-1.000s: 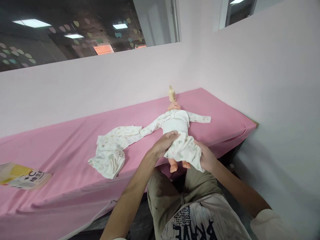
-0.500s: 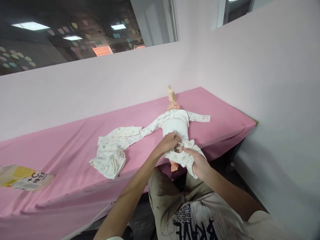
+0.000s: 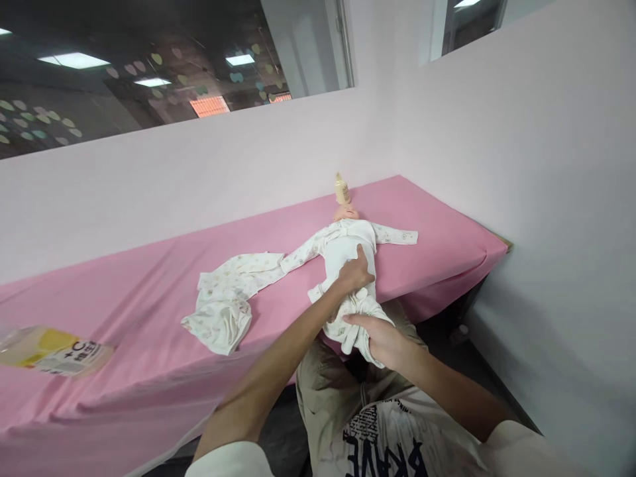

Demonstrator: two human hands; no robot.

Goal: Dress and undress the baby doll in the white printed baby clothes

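A baby doll (image 3: 348,242) in a white printed top lies on its back on the pink-covered table (image 3: 149,318), head toward the wall. My left hand (image 3: 355,271) presses fingers down on the doll's belly. My right hand (image 3: 380,338) is closed round the bunched printed trousers (image 3: 355,311) at the doll's legs, near the table's front edge. The doll's feet are hidden by the cloth and my hand.
A loose printed baby garment (image 3: 226,308) lies crumpled left of the doll. A small feeding bottle (image 3: 341,189) stands behind the doll's head. A yellow-and-white packet (image 3: 50,351) rests at the far left. Pink walls enclose the back and right.
My left hand slid up from the doll's hips onto its belly. My right hand gathered the trousers into a bunch, and the doll's bare feet went out of sight.
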